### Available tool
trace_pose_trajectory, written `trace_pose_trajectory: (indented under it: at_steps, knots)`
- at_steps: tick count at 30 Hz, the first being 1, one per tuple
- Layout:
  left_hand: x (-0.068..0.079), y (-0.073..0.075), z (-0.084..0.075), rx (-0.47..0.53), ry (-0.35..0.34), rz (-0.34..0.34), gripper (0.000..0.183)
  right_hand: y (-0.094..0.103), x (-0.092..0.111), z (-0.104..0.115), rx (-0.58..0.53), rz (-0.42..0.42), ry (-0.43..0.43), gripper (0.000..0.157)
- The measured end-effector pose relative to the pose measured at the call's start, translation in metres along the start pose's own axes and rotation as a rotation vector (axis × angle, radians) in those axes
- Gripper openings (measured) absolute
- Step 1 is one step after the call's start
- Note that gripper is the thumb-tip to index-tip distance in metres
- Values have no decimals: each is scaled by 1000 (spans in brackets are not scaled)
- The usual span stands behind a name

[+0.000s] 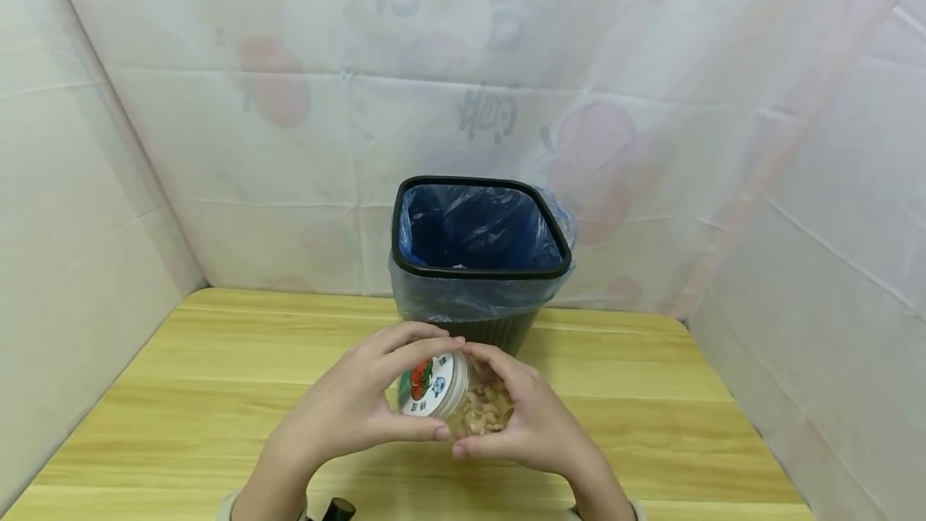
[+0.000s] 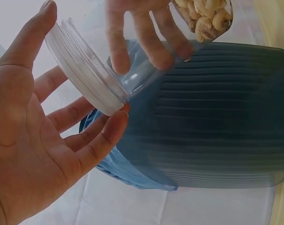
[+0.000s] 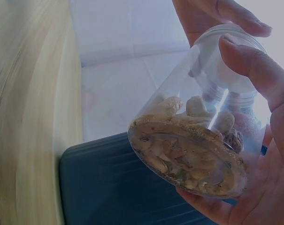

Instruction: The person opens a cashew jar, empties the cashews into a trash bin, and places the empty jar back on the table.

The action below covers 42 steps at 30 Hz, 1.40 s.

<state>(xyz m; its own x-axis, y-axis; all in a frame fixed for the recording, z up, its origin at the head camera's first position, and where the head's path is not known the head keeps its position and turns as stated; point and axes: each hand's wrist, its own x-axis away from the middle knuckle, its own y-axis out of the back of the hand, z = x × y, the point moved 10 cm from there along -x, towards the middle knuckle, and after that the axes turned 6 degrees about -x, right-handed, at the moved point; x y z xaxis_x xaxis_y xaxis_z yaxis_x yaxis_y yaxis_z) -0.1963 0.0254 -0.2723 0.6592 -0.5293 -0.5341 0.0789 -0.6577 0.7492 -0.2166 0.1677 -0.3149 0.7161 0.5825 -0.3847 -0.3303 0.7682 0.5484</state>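
Observation:
A clear plastic jar (image 3: 177, 82) is tilted between both hands above the wooden table. Pale, curved nuts that look like cashews (image 2: 210, 18) lie toward its base. On the jar sits a white lid (image 1: 428, 386) printed with a red and green picture. The left hand (image 1: 354, 396) grips the lid's rim between thumb and curved fingers. Around the jar's body wraps the right hand (image 1: 538, 416), its thumb on the near side and fingers on the far side.
Just behind the hands stands a dark ribbed bin (image 1: 486, 272) lined with a bluish plastic bag (image 1: 470, 296). The wooden table (image 1: 651, 392) is bounded by pale printed cloth (image 1: 304, 151) at the back and sides. A small black object (image 1: 340, 510) shows at the bottom edge.

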Motion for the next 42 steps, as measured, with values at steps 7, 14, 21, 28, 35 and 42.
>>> trace_pose_trajectory:
  at_steps: [7,14,21,28,35,42]
  knots:
    - [0,-1,-3,-25,-54,18,82,1,0,1,-21,5,19,92]
    - [1,2,-18,-20,-212,-15,79,1,0,1,-21,21,21,92]
    - [2,4,-22,-19,-253,-12,70,-2,-2,1,-62,37,19,91]
    - [4,3,-20,-8,-238,-5,71,-4,0,1,-90,39,15,89]
    - [4,4,-21,-12,-228,-20,72,-3,0,1,-73,34,15,89]
    - [2,5,-19,-16,-203,-35,73,-2,-1,4,-53,25,37,90]
